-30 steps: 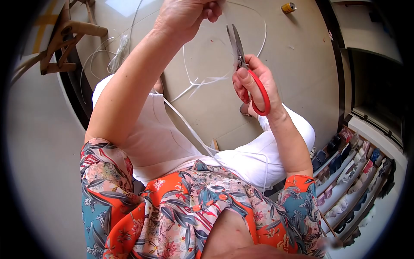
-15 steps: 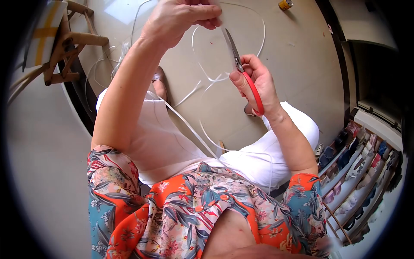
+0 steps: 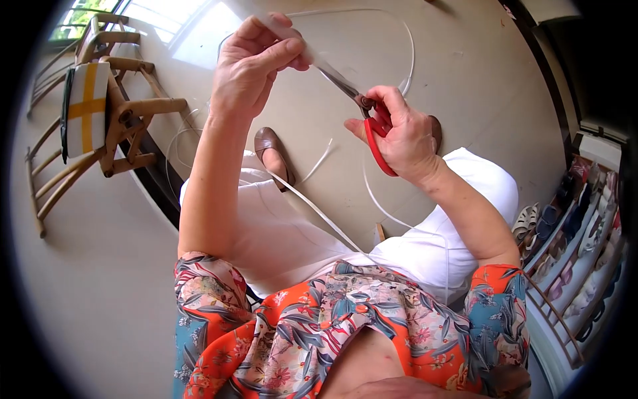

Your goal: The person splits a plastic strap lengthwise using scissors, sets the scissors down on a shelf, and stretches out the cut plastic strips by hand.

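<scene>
My left hand is raised at the upper middle, its thumb and fingers pinching a whitish translucent strip. Red-handled scissors are in my right hand, with the blades pointing up and left toward my left fingers. The blades look nearly closed, and their tips lie by the strip; whether they touch it is unclear. A long white strap runs over my lap, and a thinner white strand curves down from near the scissors across my leg.
A bamboo chair with a taped white board is at the left. Filled shoe racks are at the lower right. More white strand loops over the tiled floor. My shoe rests on the floor.
The view has shifted, showing more of the chair and a window. My left hand now shows fully with the strip, and the scissors have tilted left toward it, their blades closer together.
</scene>
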Demonstrator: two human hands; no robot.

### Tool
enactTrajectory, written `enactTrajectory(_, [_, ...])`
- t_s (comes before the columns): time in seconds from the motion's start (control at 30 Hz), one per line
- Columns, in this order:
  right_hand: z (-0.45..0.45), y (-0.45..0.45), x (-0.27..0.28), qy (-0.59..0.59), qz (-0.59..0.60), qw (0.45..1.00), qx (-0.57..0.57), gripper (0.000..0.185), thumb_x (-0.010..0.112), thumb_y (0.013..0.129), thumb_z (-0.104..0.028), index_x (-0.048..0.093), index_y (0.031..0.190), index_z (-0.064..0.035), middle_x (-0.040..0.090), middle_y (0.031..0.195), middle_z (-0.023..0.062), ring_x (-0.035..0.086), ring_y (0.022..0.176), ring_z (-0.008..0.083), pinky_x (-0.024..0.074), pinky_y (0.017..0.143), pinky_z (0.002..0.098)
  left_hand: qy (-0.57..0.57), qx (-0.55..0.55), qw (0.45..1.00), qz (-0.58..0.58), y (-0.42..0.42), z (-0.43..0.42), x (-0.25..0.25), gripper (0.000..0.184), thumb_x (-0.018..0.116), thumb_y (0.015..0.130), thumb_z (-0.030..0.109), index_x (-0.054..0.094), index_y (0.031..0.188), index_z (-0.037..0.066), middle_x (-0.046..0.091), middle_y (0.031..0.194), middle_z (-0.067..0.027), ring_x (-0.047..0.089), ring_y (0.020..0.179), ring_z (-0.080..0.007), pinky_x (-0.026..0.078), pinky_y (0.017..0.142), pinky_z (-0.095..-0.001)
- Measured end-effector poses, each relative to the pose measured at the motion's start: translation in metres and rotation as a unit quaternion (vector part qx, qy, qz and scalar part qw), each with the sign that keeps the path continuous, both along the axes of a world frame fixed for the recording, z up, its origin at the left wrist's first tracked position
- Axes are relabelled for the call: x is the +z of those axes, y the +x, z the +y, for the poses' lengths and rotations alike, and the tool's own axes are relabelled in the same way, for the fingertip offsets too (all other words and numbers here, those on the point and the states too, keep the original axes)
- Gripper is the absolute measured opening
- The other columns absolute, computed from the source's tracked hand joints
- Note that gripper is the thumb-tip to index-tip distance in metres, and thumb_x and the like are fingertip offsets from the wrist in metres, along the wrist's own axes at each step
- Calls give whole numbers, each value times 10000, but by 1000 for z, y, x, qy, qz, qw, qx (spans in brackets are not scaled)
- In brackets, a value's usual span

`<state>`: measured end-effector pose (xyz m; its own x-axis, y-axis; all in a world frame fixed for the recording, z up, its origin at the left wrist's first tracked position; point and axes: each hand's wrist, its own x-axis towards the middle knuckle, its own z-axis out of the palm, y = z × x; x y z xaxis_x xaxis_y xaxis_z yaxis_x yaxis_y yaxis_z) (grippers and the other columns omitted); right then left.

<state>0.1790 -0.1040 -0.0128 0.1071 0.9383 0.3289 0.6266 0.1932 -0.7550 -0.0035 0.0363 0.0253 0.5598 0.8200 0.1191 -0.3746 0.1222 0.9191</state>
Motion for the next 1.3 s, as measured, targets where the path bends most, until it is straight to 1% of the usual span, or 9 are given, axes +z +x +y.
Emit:
enactTrajectory(0.17, [-2, 2, 1, -60, 55, 996, 23, 404, 778, 712, -277, 526, 943, -63, 562, 596, 18, 533, 495, 133, 427, 477, 262, 0, 8, 1000, 8, 2, -3, 0, 190, 645, 806, -12, 569, 977, 19, 633, 789, -84, 650, 708, -193, 546, 643, -314])
enactTrajectory(0.27, [-3, 3, 0, -79, 98, 991, 52, 408, 774, 727, -276, 522, 953, -46, 538, 581, 19, 495, 495, 107, 407, 488, 239, 9, -1, 1000, 7, 2, -2, -1, 202, 644, 804, -16, 566, 988, 15, 631, 781, -78, 648, 704, -193, 544, 642, -315])
enactTrajectory(0.33, [-4, 3, 1, -117, 148, 980, 66, 415, 766, 743, -283, 519, 964, -34, 528, 583, 10, 472, 515, 82, 398, 509, 221, 4, -3, 1000, 16, 1, -2, -3, 226, 634, 817, -5, 561, 1028, 29, 628, 829, -79, 634, 724, -180, 530, 648, -306])
enactTrajectory(0.47, [-3, 4, -3, -190, 271, 938, 105, 411, 748, 775, -288, 514, 979, -18, 528, 620, -20, 441, 570, 40, 391, 554, 194, 4, 3, 999, 32, 0, -2, -1, 269, 637, 816, 1, 555, 1071, 29, 630, 842, -77, 632, 739, -170, 531, 649, -306])
enactTrajectory(0.5, [-2, 3, -2, -203, 317, 920, 114, 417, 733, 793, -291, 509, 1001, -9, 537, 666, -36, 438, 600, 26, 395, 581, 177, -6, 32, 999, 29, 4, -6, 2, 180, 646, 825, 46, 584, 992, 15, 625, 785, -73, 616, 679, -154, 509, 612, -280])
enactTrajectory(0.6, [-2, 2, 10, -259, 372, 882, 132, 423, 726, 799, -290, 505, 1023, -7, 536, 680, -39, 447, 614, 20, 401, 592, 167, -53, 32, 997, 37, 2, -2, -6, 254, 664, 796, 23, 532, 1013, 25, 615, 775, -66, 627, 675, -166, 525, 608, -282])
enactTrajectory(0.7, [-2, 0, 10, -256, 396, 872, 134, 439, 717, 805, -305, 501, 1036, -2, 530, 671, -39, 444, 594, 14, 396, 559, 160, -48, 31, 998, 29, 2, -2, -7, 264, 666, 790, 20, 528, 1016, 21, 613, 772, -67, 625, 664, -164, 523, 595, -275])
enactTrajectory(0.9, [-2, 1, 5, -275, 387, 870, 129, 425, 702, 814, -325, 504, 1018, -9, 525, 659, -37, 396, 511, 7, 336, 434, 156, -40, 38, 998, 24, 3, -3, -8, 244, 646, 797, 7, 527, 1009, 18, 610, 766, -68, 625, 652, -161, 521, 577, -267])
enactTrajectory(1.3, [-2, -2, 3, -269, 394, 870, 121, 375, 685, 834, -289, 499, 1009, -15, 493, 624, -54, 381, 488, -4, 317, 411, 154, -42, 35, 998, 22, 4, -2, -7, 219, 639, 803, 4, 532, 994, 23, 613, 747, -67, 626, 637, -160, 520, 565, -262])
